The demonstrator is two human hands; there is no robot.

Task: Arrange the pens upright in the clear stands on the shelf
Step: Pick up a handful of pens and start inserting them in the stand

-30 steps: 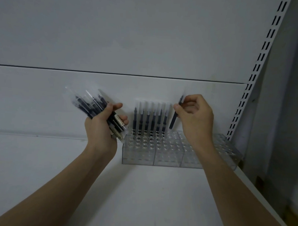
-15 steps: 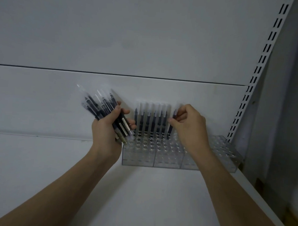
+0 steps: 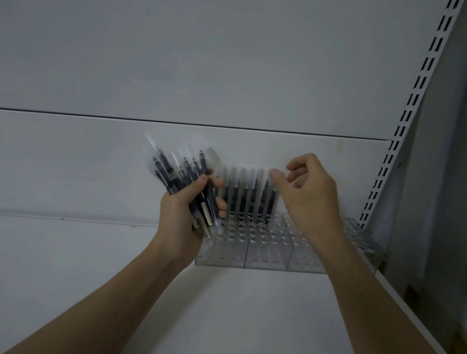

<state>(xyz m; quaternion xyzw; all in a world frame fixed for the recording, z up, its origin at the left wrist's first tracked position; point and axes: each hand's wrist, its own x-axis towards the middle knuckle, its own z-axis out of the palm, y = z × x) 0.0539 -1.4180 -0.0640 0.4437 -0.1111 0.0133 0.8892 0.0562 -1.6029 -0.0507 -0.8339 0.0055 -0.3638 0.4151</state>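
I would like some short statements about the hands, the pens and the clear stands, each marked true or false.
1. The left hand grips a bundle of pens. True.
2. The right hand holds one pen. False: its fingers are open and hold nothing.
3. A row of pens stands upright at the back of the clear stands. True.
4. Every hole in the stands is filled. False: the front rows are empty.
5. The stands sit at the left end of the shelf. False: they sit toward its right end, near the slotted upright.
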